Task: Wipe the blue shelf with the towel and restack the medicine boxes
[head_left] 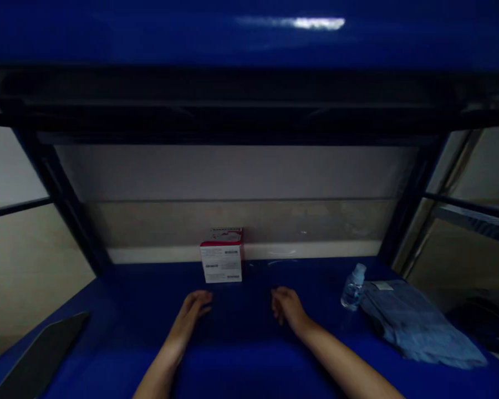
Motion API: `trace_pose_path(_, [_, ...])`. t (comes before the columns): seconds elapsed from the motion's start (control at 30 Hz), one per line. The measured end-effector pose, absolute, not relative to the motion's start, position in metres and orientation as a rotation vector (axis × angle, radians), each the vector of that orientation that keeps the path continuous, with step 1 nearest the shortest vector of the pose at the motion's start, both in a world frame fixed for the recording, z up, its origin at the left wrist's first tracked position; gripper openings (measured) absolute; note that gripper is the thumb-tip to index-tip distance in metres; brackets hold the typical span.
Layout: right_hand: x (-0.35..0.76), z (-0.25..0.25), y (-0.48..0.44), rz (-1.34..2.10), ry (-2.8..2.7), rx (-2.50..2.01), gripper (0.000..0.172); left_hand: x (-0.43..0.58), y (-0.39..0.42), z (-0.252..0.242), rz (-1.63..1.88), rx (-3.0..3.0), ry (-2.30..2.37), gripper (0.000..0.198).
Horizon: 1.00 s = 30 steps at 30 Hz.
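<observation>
My left hand is held over the blue shelf surface, thumb and fingers apart and nothing between them. Just beyond it, not touched, stands a white and red cardboard box with printed labels on its front. To the right, my right hand hovers over the same surface with loosely bent fingers, and no object shows in it. A gap separates the two hands. The box is the nearest thing to both.
A small clear bottle with a pale cap stands at the right, beside folded blue denim. A dark flat panel lies at the left edge. Overhead runs a blue shelf beam, with blue metal posts at both sides.
</observation>
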State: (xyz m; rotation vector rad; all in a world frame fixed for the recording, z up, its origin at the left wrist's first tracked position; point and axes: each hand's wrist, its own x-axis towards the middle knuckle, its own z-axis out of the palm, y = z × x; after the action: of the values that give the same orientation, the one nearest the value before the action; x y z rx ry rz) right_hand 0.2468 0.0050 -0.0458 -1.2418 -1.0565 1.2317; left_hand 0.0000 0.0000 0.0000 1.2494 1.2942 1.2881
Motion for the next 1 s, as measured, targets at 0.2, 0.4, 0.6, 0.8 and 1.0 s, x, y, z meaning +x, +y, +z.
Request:
trace_pose_path(0.2, [0.33, -0.076, -0.079, 0.843, -1.098, -1.452, 0.037, 0.03, -0.086, -0.016, 0.772, 1.571, 1.196, 0.04])
trace_pose_path(0.4, [0.338, -0.075, -0.094, 0.892, -1.092, -1.427, 0.04, 0.04, -0.105, -0.014, 0.778, 1.66, 1.319, 0.039])
trace_pose_path(0.6, [0.332, -0.067, -0.094, 0.843, -1.194, -1.446, 0.04, 0.034, -0.101, -0.021, 0.756, 1.763, 1.34, 0.034])
trace_pose_path(0.8, [0.333, -0.067, -0.094, 0.886, -1.166, -1.436, 0.04, 0.034, -0.102, -0.019, 0.757, 1.76, 1.353, 0.033])
trace_pose_path(1.0, [0.331, -0.066, -0.096, 0.887, -1.149, -1.44, 0.041, 0.032, -0.103, -0.019, 0.724, 1.789, 1.322, 0.025])
